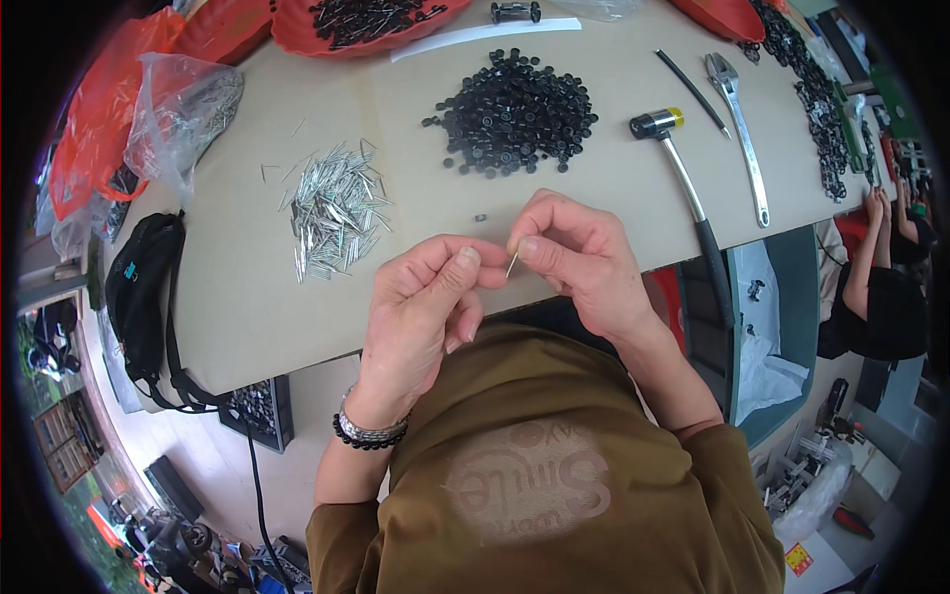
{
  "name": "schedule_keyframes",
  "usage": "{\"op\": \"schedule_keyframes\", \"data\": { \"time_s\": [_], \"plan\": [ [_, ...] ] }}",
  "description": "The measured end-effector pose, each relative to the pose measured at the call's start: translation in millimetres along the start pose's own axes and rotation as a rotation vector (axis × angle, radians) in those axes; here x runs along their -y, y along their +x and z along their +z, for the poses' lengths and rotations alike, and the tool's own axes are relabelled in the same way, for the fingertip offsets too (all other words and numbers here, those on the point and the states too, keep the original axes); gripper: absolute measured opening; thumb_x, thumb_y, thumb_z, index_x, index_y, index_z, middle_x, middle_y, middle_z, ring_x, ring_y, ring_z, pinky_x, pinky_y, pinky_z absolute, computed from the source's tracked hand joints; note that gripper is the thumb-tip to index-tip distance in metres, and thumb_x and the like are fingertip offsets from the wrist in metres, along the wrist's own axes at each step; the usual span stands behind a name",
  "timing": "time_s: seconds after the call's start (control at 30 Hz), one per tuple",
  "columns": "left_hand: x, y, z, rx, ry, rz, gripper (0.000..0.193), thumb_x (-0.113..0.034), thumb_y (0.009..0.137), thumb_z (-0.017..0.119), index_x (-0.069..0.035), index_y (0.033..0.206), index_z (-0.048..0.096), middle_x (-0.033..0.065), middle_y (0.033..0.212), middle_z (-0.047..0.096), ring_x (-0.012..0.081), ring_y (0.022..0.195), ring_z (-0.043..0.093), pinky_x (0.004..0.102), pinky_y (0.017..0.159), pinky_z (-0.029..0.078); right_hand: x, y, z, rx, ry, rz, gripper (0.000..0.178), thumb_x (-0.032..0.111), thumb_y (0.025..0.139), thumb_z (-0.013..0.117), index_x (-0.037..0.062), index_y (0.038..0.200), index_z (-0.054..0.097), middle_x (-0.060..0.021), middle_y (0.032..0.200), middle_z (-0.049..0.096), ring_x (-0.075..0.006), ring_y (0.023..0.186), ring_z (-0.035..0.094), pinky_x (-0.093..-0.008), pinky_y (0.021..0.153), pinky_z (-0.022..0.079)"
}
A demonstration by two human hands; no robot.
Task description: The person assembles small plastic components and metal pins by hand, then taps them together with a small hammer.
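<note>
Our left hand (421, 297) and right hand (579, 257) pinch one thin pin (513, 263) over the bench (247, 297) edge; pin heap (334, 211) and black caps (515, 112) remain large, so most work looks left.

The person is wearing a brown shirt (554, 485) with faded letters and a black and silver bead bracelet (368, 433).

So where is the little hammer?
In the head view, the hammer lies on the table's right side, between the pile of small black parts and the silver wrench.
</note>
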State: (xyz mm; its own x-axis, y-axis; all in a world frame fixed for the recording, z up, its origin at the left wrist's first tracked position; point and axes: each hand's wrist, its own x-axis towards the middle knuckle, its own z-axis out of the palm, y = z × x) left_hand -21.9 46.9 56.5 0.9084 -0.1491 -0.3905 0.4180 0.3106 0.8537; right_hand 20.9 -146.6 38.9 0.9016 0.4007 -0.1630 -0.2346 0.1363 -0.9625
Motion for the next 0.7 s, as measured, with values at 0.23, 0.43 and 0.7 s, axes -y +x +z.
{"op": "schedule_keyframes", "data": {
  "time_s": [0.23,0.43,0.7],
  "plan": [
    [5.0,2.8,0.1,0.082,-0.149,-0.14,0.019,-0.017,0.103,0.064,0.001,0.105,0.068,0.0079,0.09,0.072,0.0045,0.052,0.049,0.0191,0.043,0.032,-1.9,-0.8,-1.7,0.017,-0.064,-0.015,0.011,0.011,0.097,0.068,0.0018,0.093,0.069,0.003,0.088,0.054,-0.004,0.067,0.047,-0.02,0.055,0.033],
    [14.9,-7.3,-6.8,0.103,-0.174,-0.136,0.008,-0.009,0.101,0.066,-0.002,0.105,0.065,0.0061,0.085,0.071,0.0026,0.051,0.048,0.0187,0.044,0.031,-4.5,-1.4,-7.4,0.139,-0.314,-0.264,0.005,0.002,0.093,0.07,-0.0002,0.097,0.07,-0.0014,0.093,0.06,-0.0096,0.078,0.057,-0.0233,0.067,0.046],
    [12.8,-12.9,-20.2,-0.074,-0.085,0.082,0.005,-0.009,0.103,0.06,-0.007,0.107,0.058,0.0089,0.087,0.073,0.0028,0.049,0.05,0.018,0.041,0.032,-24.0,27.0,10.2,-0.169,-1.028,-0.471,0.016,0.005,0.083,0.074,0.0094,0.097,0.069,-0.0052,0.093,0.062,-0.0257,0.075,0.066,-0.0372,0.064,0.054]
  ]
}}
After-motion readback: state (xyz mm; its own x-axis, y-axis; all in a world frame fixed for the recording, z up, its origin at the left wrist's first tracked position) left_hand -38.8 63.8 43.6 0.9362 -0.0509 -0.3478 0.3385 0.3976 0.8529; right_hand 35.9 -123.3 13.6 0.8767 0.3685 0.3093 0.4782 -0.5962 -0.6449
